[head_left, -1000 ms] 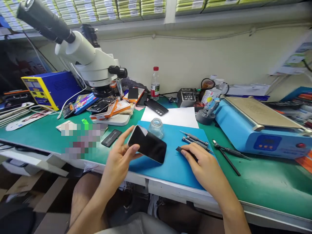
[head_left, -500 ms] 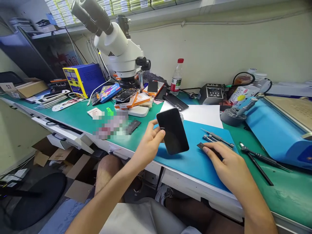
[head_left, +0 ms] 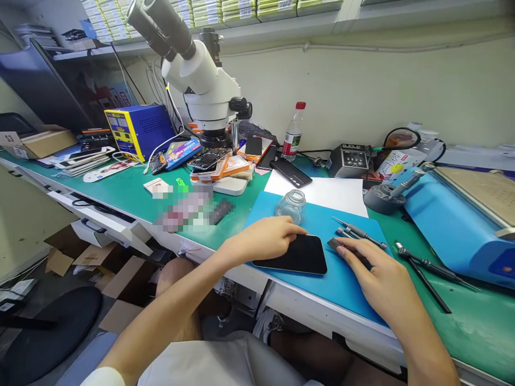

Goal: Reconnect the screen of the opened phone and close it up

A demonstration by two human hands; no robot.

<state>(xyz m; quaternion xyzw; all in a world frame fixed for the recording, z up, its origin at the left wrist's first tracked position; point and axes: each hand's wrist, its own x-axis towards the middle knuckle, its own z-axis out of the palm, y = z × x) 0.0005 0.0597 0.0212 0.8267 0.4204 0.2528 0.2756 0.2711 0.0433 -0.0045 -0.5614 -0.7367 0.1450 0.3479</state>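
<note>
Over the left end of the phone (head_left: 308,254), the left hand (head_left: 276,238) reaches with bent fingers; its thumb is hidden, so I cannot tell if it grips. To the right of the phone, the right hand (head_left: 372,268) pinches a small dark flat piece (head_left: 333,244). Under the phone is a blue mat (head_left: 338,287). Setting the phone down, screen up, looks done. The flat piece is not on the phone yet. Behind the phone is a glass jar (head_left: 292,209); screwdrivers (head_left: 364,234) lie behind it to the right.
</note>
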